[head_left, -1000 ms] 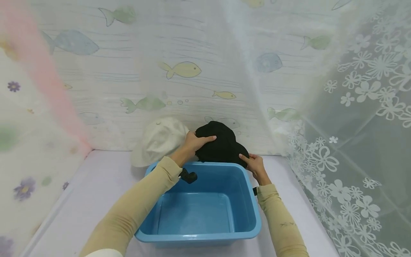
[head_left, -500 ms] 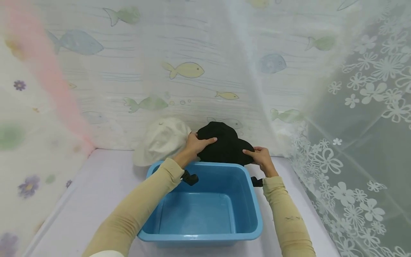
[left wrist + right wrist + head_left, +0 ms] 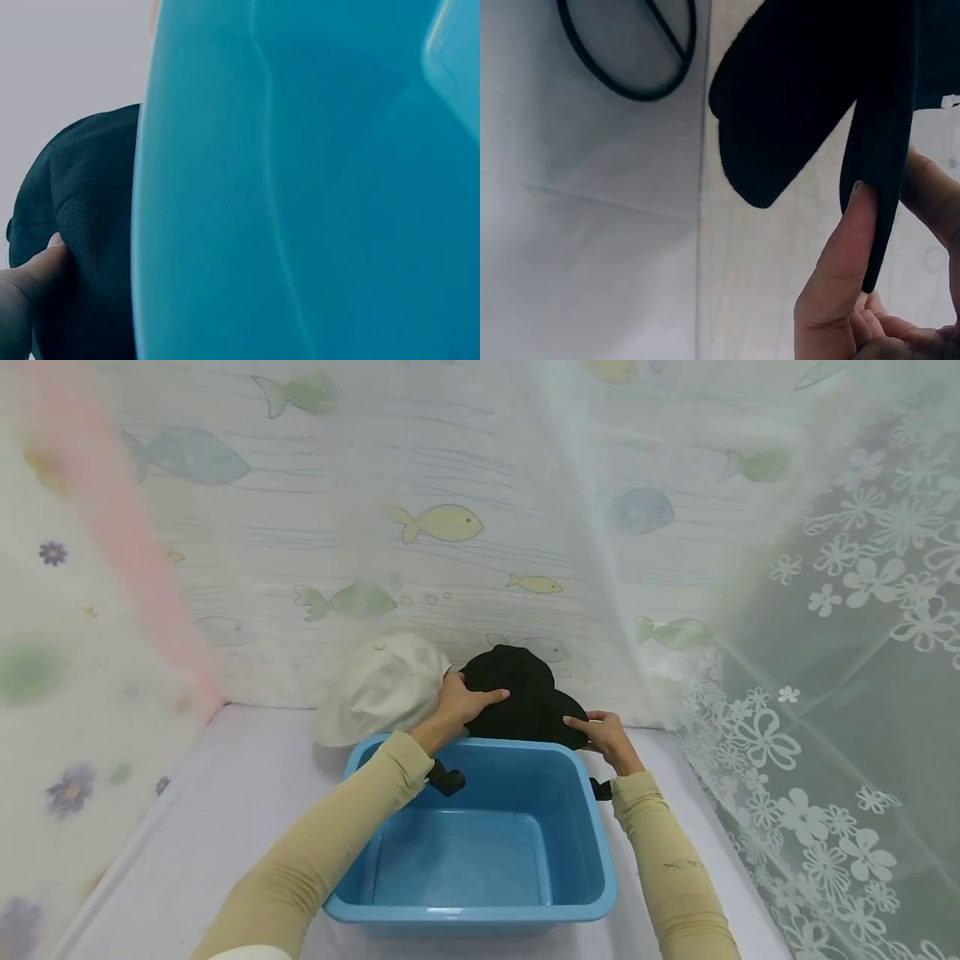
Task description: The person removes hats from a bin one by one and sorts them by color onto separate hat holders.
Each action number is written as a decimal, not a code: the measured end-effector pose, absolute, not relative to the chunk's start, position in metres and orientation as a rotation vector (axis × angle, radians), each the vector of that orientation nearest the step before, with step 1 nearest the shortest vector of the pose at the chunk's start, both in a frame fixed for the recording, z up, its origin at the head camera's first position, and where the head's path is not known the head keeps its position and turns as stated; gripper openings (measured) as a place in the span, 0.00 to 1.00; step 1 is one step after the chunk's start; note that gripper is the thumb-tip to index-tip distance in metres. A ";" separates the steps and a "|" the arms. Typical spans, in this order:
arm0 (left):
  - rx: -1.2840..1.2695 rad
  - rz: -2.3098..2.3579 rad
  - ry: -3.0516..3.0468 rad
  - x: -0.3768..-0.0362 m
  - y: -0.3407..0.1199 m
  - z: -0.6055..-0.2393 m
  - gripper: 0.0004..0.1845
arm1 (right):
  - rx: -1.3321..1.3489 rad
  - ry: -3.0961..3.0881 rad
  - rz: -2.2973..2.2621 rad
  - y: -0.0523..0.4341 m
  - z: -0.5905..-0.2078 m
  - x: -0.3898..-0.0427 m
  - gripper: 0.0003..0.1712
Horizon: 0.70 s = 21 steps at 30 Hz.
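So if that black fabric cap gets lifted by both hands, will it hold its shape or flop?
The black fabric cap probably flops at the crown: the left hand presses into soft cloth. Its brim looks stiffer, staying flat where the right hand pinches it. It seems light, since fingertips alone hold it.

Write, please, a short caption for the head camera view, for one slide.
Both hands, left hand and right hand, hold a black cap behind a blue tub, beside a white cap.

Both arms wear long, close-fitting beige sleeves (image 3: pixel 330 843) reaching to the wrists, the right one bearing small dark marks on the forearm. A black strap-mounted camera (image 3: pixel 446 777) sits at each wrist; hands bare.
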<state>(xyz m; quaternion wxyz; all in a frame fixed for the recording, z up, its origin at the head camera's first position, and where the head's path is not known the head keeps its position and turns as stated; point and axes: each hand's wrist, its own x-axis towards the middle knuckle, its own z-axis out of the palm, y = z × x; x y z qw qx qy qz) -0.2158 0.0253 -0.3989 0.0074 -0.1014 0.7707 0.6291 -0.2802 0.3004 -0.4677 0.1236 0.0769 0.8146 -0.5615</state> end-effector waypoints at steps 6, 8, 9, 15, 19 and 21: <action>-0.265 1.867 2.493 -0.217 0.021 -0.397 0.49 | 0.137 2.349 -1.645 0.301 -0.477 -0.274 0.37; -0.251 1.828 2.491 -0.215 0.019 -0.394 0.50 | 0.086 2.347 -1.626 0.300 -0.482 -0.271 0.37; -0.245 1.805 2.483 -0.214 0.018 -0.391 0.50 | 0.058 2.342 -1.614 0.300 -0.484 -0.269 0.37; -0.168 1.659 2.439 -0.204 0.007 -0.368 0.50 | -0.044 2.327 -1.534 0.298 -0.481 -0.257 0.43; -0.001 1.580 2.421 -0.189 -0.013 -0.347 0.47 | -0.073 2.426 -1.413 0.299 -0.468 -0.247 0.48; 0.190 1.554 2.409 -0.182 -0.029 -0.335 0.42 | -0.091 2.502 -1.351 0.300 -0.462 -0.242 0.49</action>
